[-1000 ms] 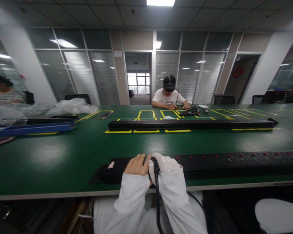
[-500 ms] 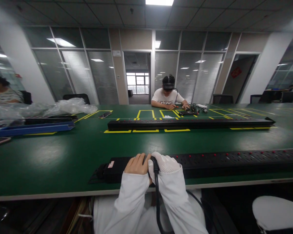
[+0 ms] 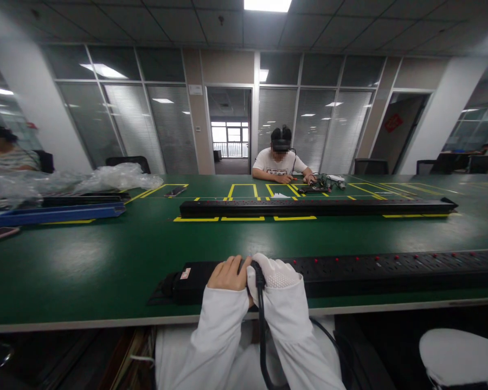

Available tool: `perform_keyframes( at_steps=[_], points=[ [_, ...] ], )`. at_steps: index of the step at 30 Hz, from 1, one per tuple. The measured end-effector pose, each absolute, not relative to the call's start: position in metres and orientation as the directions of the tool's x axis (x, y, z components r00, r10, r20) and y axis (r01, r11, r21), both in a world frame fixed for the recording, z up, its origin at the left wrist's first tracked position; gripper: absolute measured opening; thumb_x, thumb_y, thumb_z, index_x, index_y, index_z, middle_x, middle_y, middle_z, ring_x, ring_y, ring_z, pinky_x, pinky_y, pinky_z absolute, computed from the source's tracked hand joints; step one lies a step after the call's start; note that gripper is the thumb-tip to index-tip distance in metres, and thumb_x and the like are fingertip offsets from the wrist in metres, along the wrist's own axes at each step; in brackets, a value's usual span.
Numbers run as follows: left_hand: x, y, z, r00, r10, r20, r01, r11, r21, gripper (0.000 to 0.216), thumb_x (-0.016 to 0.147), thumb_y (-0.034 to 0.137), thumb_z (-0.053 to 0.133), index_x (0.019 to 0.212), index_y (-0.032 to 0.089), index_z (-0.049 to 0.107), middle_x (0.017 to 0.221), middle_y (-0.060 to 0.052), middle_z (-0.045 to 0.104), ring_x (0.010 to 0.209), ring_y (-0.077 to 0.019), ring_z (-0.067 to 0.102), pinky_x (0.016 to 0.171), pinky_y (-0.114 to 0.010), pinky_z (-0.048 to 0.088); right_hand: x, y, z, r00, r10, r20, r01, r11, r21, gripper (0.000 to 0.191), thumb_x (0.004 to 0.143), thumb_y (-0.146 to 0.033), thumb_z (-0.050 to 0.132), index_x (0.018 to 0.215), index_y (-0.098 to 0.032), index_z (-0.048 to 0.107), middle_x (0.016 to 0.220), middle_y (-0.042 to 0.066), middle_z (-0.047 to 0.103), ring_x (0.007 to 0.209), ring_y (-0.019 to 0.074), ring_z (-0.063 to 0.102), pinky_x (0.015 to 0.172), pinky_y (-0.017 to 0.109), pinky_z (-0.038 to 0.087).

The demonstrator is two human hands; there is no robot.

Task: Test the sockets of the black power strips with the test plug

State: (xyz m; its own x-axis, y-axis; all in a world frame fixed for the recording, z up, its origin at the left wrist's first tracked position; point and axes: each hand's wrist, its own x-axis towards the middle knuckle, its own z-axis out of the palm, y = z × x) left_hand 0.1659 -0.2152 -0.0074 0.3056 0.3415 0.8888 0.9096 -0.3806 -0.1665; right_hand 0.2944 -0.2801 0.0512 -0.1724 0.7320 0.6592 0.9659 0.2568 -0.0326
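Observation:
A long black power strip [image 3: 390,266] with red switches lies along the near edge of the green table [image 3: 106,260]. My left hand [image 3: 229,274], bare, rests with curled fingers on the strip's left part. My right hand [image 3: 273,276], in a white glove, is closed round a black plug with a thick black cable [image 3: 262,336] that drops off the table edge between my white sleeves. Both hands touch each other at the same spot on the strip.
A second long black power strip [image 3: 317,207] lies mid-table by yellow tape marks. A blue rail [image 3: 52,214] and clear plastic bags [image 3: 114,177] sit at left. A person [image 3: 280,160] works across the table; another person [image 3: 4,154] sits at far left. A white stool [image 3: 461,357] stands at lower right.

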Motion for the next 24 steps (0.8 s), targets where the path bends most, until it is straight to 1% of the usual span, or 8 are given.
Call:
perform_keyframes(
  at_steps=[8,18,22,24],
  points=[
    [0.1646,-0.2155,-0.01,0.311,0.383,0.87,0.896,-0.423,-0.134,0.031,0.081,0.02,0.044,0.106,0.019,0.063,0.1,-0.009,0.068,0.094,-0.0237,0.061,0.078,-0.036,0.042,0.2948,-0.2796,0.0505,-0.179,0.727,0.662,0.964,0.263,-0.028,0.036,0.088,-0.045,0.044,0.106,-0.016,0.055,0.096,0.004,0.058,0.08,0.0092,0.055,0.073,0.028,0.047],
    [0.1659,-0.2159,-0.009,0.294,0.375,0.879,0.897,-0.427,-0.117,0.031,0.079,0.018,0.045,0.104,0.019,0.064,0.1,-0.009,0.068,0.093,-0.0233,0.061,0.077,-0.035,0.041,0.2948,-0.2802,0.0508,-0.162,0.748,0.644,0.962,0.264,-0.064,0.037,0.088,-0.045,0.044,0.107,-0.016,0.055,0.097,0.004,0.059,0.082,0.0097,0.055,0.075,0.029,0.047],
    [0.1652,-0.2167,-0.0068,0.313,0.371,0.874,0.894,-0.426,-0.14,0.029,0.079,0.018,0.046,0.102,0.018,0.064,0.098,-0.009,0.068,0.092,-0.0234,0.06,0.076,-0.035,0.04,0.2938,-0.2779,0.0498,-0.138,0.748,0.649,0.963,0.256,-0.09,0.038,0.087,-0.047,0.043,0.106,-0.016,0.056,0.094,0.003,0.059,0.078,0.0091,0.055,0.073,0.028,0.045],
    [0.1648,-0.217,-0.006,0.319,0.375,0.871,0.896,-0.419,-0.148,0.029,0.08,0.019,0.046,0.102,0.018,0.064,0.097,-0.008,0.068,0.091,-0.023,0.061,0.076,-0.035,0.04,0.2929,-0.2751,0.0498,-0.118,0.744,0.657,0.963,0.247,-0.107,0.036,0.088,-0.045,0.043,0.105,-0.016,0.057,0.087,0.002,0.059,0.074,0.0088,0.053,0.069,0.026,0.043]
  ],
)
